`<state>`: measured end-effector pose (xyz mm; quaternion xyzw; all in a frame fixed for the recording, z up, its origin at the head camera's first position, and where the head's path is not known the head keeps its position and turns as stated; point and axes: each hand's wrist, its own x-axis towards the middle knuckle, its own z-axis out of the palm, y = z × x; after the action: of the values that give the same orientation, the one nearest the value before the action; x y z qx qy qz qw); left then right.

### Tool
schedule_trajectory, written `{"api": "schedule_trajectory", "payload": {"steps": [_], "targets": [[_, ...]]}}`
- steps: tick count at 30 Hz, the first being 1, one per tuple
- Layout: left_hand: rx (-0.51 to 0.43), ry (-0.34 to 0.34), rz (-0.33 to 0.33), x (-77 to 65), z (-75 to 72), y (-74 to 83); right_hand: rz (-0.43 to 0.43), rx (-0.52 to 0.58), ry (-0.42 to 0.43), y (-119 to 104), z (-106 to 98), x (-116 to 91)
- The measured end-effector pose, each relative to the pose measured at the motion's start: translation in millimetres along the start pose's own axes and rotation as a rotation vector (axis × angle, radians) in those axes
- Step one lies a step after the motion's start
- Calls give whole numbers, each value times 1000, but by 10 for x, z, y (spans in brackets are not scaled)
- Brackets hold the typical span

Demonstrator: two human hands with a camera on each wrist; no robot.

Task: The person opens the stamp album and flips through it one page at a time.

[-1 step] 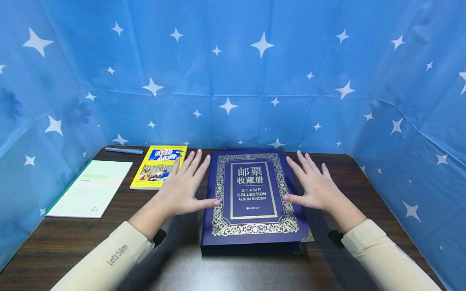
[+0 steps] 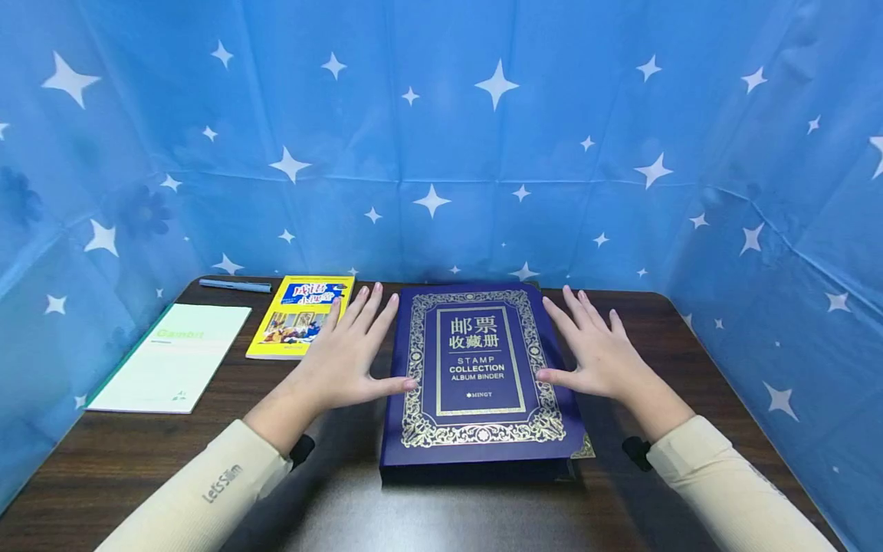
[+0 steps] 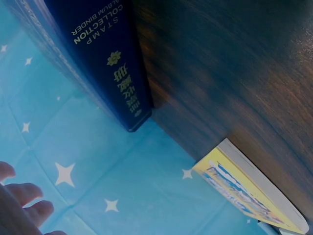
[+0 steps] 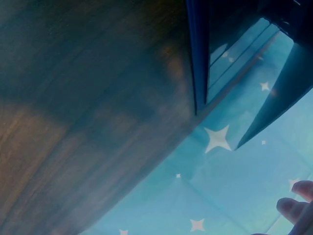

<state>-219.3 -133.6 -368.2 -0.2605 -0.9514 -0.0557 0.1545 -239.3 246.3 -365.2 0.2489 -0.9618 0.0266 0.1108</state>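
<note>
A dark blue stamp collection album binder (image 2: 479, 368) with gold ornament and lettering lies closed on the table. My left hand (image 2: 345, 360) is at its left side, fingers spread and straight, thumb over the cover's left border. At the right side my right hand (image 2: 600, 356) has the same spread pose, thumb over the right border. Neither hand grips anything; whether the thumbs touch the cover I cannot tell. The left wrist view shows the binder's lettered spine (image 3: 105, 58) and some fingertips (image 3: 39, 211). In the right wrist view appears the binder's open side (image 4: 199, 63).
On the left of the dark wooden table (image 2: 690, 360) lie a yellow picture-covered book (image 2: 283, 337), a pale green notebook (image 2: 172, 360) marked Gambit, and a blue-grey pen (image 2: 236, 286). A blue curtain (image 2: 455, 138) with white stars surrounds the back and sides.
</note>
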Motion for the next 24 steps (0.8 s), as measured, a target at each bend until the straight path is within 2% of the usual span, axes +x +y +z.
{"api": "schedule_trajectory", "payload": {"steps": [10,13,17,20,22,24], "targets": [[-11,-20,1,-22,59,-4,22,37,-38,25,60,-60],[-15,-21,-5,-36,29,3,70,102,-66,47,51,-59],[-15,23,-26,-93,-83,105,228,348,-66,122,51,19],[-5,55,-24,-224,-127,273,381,580,-69,176,118,95],[1,9,-17,-341,-103,402,470,750,-96,192,194,132],[-1,-88,-5,-443,-38,516,542,872,-143,199,285,151]]}}
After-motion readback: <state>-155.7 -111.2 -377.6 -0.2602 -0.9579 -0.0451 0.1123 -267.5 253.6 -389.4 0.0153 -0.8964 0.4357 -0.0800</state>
